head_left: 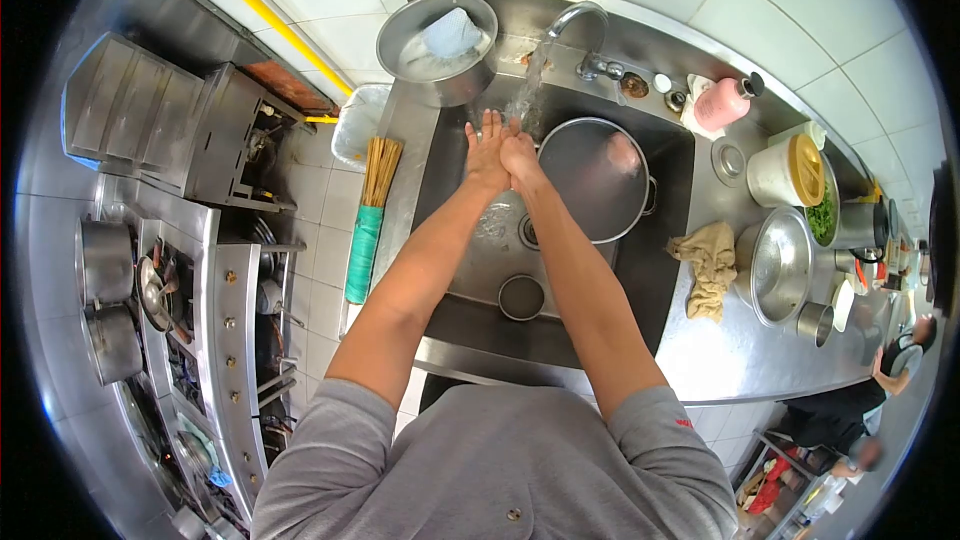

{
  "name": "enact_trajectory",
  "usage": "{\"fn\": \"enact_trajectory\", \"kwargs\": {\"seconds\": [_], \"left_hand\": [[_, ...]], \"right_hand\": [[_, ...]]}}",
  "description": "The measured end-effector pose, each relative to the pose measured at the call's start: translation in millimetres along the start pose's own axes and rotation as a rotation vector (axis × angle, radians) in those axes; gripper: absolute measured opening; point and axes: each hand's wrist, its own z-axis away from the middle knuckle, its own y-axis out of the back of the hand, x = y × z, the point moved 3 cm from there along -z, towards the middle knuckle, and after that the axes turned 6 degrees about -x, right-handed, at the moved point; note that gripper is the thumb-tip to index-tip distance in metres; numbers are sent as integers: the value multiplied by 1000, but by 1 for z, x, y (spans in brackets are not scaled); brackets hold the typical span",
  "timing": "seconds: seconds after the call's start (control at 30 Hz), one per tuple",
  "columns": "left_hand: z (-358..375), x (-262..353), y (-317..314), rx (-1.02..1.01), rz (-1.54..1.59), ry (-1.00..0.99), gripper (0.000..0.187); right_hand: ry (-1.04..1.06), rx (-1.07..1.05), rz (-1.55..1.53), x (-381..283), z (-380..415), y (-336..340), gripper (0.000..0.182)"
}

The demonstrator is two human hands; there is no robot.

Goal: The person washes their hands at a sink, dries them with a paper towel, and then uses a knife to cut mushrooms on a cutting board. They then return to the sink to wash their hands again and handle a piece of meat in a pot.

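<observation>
Below a running tap (582,20), my two hands meet over the steel sink (465,210). My left hand (486,155) has its fingers stretched out and spread, holding nothing. Pressed against its right edge is my right hand (519,157), with fingers curled round that side; part of them is hidden. Water (530,85) falls just beyond the fingertips. Right of my hands, a large round pot (585,195) of cloudy water stands in the sink, a pinkish lump (622,153) in it. Nearer me lies a small round metal ring or cup (521,297).
A steel basin (437,85) with a pale blue cloth sits behind left. A bamboo brush (372,210) lies on the left ledge. On the right counter are a tan rag (707,265), a pink soap bottle (722,103) and metal bowls (780,265). A person (855,390) is at far right.
</observation>
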Motion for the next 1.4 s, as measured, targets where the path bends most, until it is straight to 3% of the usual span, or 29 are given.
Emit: {"fn": "enact_trajectory", "kwargs": {"seconds": [0.13,0.23,0.63,0.73,0.93,1.03,1.23,1.4], "left_hand": [[-2,-2,-12,-32,-42,14,106],[-3,-4,-25,-15,-4,14,104],[-22,-7,-13,29,-31,31,92],[-30,-6,-16,34,-44,38,91],[-29,1,-13,23,-56,30,91],[-27,2,-13,26,-41,26,89],[-23,1,-7,23,-99,50,89],[-25,-3,-7,68,-72,42,88]], "right_hand": [[93,74,90,26,-21,-1,53],[39,44,216,27,-17,-1,56],[12,89,211,22,-59,6,56],[29,83,61,4,-40,5,57],[96,165,247,19,-66,18,56],[-3,145,238,15,-63,20,55],[119,178,256,14,-66,16,56],[65,166,355,14,-73,18,56]]}}
